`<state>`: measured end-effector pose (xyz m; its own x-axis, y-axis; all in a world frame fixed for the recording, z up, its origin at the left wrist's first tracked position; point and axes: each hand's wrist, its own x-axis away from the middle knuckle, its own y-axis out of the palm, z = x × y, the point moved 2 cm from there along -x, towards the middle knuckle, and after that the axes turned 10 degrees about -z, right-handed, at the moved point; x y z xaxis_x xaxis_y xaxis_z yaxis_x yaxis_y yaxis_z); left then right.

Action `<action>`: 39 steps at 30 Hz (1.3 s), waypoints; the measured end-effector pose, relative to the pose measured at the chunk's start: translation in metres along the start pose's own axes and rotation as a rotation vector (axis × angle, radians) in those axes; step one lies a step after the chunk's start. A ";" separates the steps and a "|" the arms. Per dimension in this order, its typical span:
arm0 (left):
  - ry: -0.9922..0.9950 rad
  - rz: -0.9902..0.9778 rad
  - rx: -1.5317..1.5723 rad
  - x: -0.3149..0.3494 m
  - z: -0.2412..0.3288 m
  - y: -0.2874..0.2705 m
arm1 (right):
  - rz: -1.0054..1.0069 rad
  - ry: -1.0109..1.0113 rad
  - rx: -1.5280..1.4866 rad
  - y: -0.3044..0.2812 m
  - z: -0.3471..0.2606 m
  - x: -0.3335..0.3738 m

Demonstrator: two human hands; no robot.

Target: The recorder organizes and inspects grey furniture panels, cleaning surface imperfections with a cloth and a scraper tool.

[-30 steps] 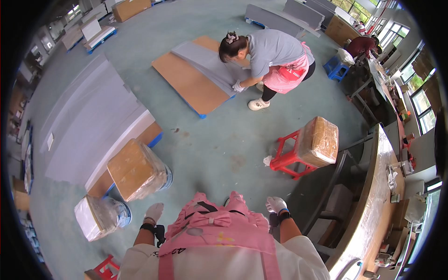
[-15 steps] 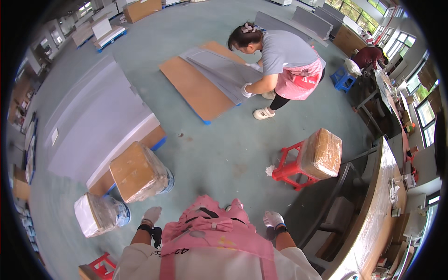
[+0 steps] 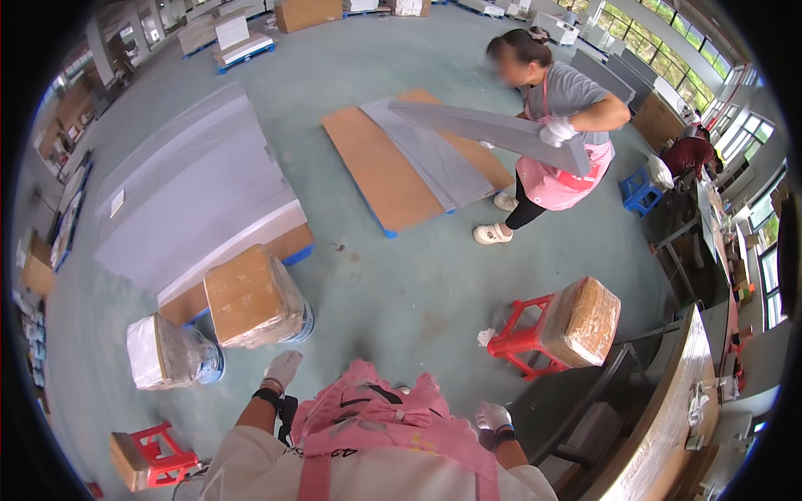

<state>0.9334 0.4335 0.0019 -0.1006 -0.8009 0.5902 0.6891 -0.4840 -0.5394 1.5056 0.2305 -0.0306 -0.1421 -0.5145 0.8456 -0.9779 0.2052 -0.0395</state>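
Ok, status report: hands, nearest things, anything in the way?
Left hand, right hand: gloved, nothing visibly held. Film-wrapped brown box near left hand. Red stool ahead of right. Co-worker farther ahead, holding long grey panel.

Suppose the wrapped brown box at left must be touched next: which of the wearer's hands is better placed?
The left hand, most likely: it is nearer the wrapped brown box and looks empty; the right hand is beyond the pink apron.

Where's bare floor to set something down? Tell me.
Mostly bare: the floor between the large wrapped box and the red stool, up to the brown board. Crowded: the left, with that box, a smaller wrapped box and grey panels close together.
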 end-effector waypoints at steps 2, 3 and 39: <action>0.055 0.068 -0.011 -0.009 0.003 0.011 | -0.061 0.046 -0.123 -0.016 0.006 -0.010; 0.062 0.069 -0.002 -0.014 0.002 0.012 | -0.035 0.047 -0.075 -0.016 0.001 -0.011; 0.087 -0.288 0.956 -0.391 0.269 -0.157 | 0.026 0.089 0.264 0.060 -0.296 -0.184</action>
<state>1.0578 0.9175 0.0171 -0.3799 -0.7396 0.5555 0.9139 -0.2071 0.3492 1.5180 0.5835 -0.0310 -0.1649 -0.4344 0.8855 -0.9819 -0.0126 -0.1890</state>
